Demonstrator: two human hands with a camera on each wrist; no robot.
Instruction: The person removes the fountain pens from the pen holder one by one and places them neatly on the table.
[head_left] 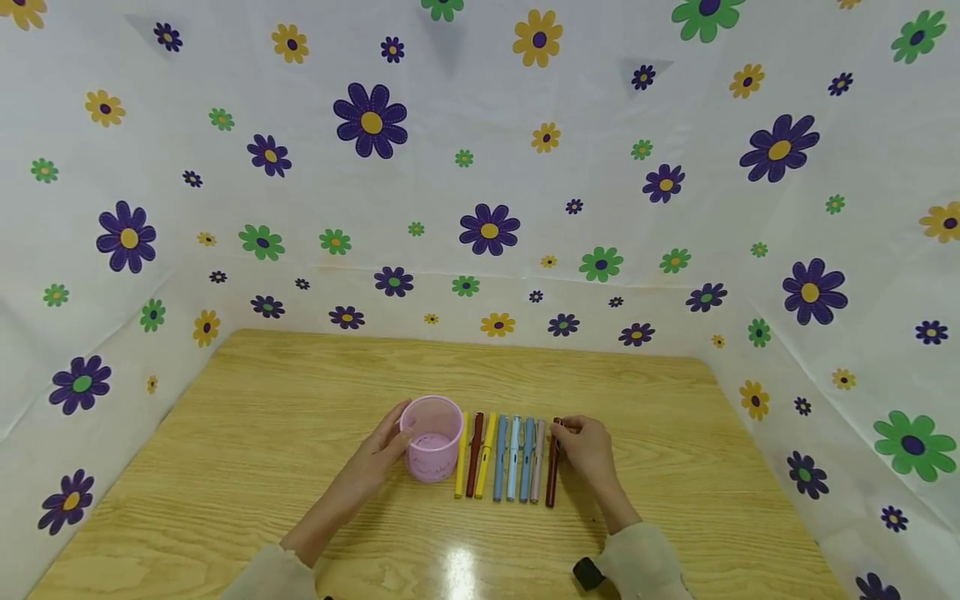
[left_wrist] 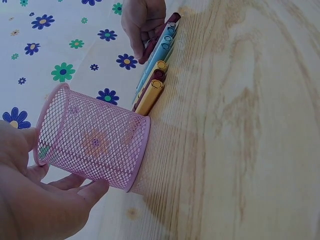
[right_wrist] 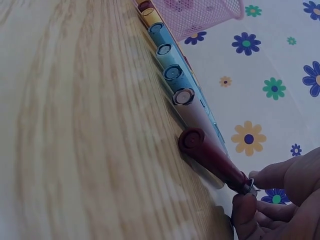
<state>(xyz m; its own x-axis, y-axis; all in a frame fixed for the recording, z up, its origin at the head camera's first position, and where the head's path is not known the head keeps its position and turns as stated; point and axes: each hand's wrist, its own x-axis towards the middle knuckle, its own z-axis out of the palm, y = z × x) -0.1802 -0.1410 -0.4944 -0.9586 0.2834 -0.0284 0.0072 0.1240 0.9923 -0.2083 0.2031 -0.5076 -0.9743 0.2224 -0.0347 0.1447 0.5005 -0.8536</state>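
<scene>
Dark red pen (head_left: 552, 475), lying at the right end of a row of eight pens (head_left: 501, 458) on the wooden desk (head_left: 262, 433), is being pinched at its far tip by the fingers of the right hand (head_left: 587, 447); no brand, label or writing is showing legibly on any pen. Pink mesh cup (head_left: 431, 437) is standing upright just left of the row, beside a yellow pen (head_left: 461, 457), and its inside is appearing to hold nothing; the left hand (head_left: 378, 458) is cupping its left wall with relaxed, lightly curved fingers.
</scene>
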